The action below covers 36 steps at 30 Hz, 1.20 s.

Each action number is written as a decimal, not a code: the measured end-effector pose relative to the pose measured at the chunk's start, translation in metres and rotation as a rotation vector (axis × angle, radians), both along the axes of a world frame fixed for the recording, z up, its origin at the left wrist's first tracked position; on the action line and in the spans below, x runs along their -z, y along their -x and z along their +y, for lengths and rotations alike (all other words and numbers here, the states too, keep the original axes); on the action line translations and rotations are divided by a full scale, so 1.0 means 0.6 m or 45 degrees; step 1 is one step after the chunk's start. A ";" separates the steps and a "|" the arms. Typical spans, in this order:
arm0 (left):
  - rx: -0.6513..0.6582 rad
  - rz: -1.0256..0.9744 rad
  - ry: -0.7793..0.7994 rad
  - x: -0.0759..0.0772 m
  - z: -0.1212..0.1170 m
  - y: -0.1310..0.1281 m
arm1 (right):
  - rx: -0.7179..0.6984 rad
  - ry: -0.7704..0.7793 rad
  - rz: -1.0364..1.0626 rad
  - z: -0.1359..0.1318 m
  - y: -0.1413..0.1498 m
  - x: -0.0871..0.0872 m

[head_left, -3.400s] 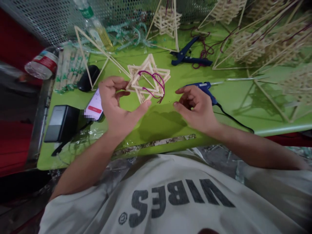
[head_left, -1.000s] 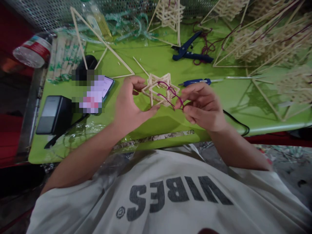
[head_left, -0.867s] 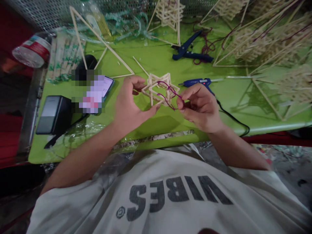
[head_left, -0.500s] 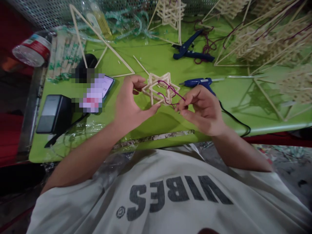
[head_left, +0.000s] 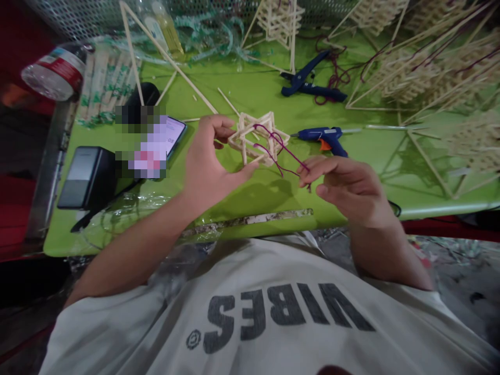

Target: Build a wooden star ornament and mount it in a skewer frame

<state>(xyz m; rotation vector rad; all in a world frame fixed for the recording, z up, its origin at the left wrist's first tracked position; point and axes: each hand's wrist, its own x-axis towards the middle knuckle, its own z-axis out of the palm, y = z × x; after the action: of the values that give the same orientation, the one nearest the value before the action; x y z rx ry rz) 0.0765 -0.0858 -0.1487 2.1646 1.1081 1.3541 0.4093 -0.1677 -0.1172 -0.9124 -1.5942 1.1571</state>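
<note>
A small star-shaped frame of pale wooden sticks [head_left: 244, 148] is gripped at its left side by my left hand [head_left: 209, 159], thumb below and fingers above. Purple string [head_left: 291, 150] loops through the star and runs right. My right hand [head_left: 349, 190] is closed on the string near its end, the fingertips bent round it and the thumb slightly apart. Just beyond the star lies a blue glue gun [head_left: 318, 134] with an orange trigger.
Dark blue cutters [head_left: 308, 86] lie near tangled purple string. Larger stick frames [head_left: 406, 73] crowd the right back. On the left are a phone [head_left: 174, 133], a black box-shaped device [head_left: 88, 177], wrapped chopsticks [head_left: 107, 83] and a plastic bottle [head_left: 57, 73]. A worn strip [head_left: 253, 219] lies along the front.
My right hand has moved right and toward me, away from the star, drawing the string out longer. My left hand keeps its hold on the star.
</note>
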 end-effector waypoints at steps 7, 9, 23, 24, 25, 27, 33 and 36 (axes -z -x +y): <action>-0.022 0.036 0.029 -0.004 -0.001 0.002 | -0.202 0.010 0.032 -0.004 -0.027 -0.001; -0.025 0.033 0.014 -0.003 0.002 0.002 | -0.238 0.012 0.036 -0.008 -0.030 -0.001; -0.031 0.028 0.055 -0.008 -0.004 0.001 | -0.391 -0.002 -0.050 -0.009 -0.032 -0.012; -0.030 0.023 0.074 -0.010 -0.004 0.001 | -0.417 -0.074 -0.089 -0.005 -0.033 -0.023; -0.029 0.016 0.090 -0.011 -0.004 0.000 | -0.432 -0.155 -0.138 -0.002 -0.035 -0.034; -0.025 -0.023 0.082 -0.013 -0.003 -0.001 | -0.413 -0.292 -0.228 0.002 -0.035 -0.054; -0.009 -0.098 -0.007 -0.002 0.005 -0.004 | -0.221 -0.455 -0.078 0.018 -0.014 -0.070; -0.012 -0.076 -0.022 0.002 0.004 -0.005 | -0.237 -0.365 0.019 0.034 0.001 -0.060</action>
<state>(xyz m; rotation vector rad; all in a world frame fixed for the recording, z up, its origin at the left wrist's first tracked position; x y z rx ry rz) 0.0793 -0.0834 -0.1499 2.1193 1.0898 1.4278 0.4086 -0.1470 -0.0809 -0.5775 -1.8063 1.0224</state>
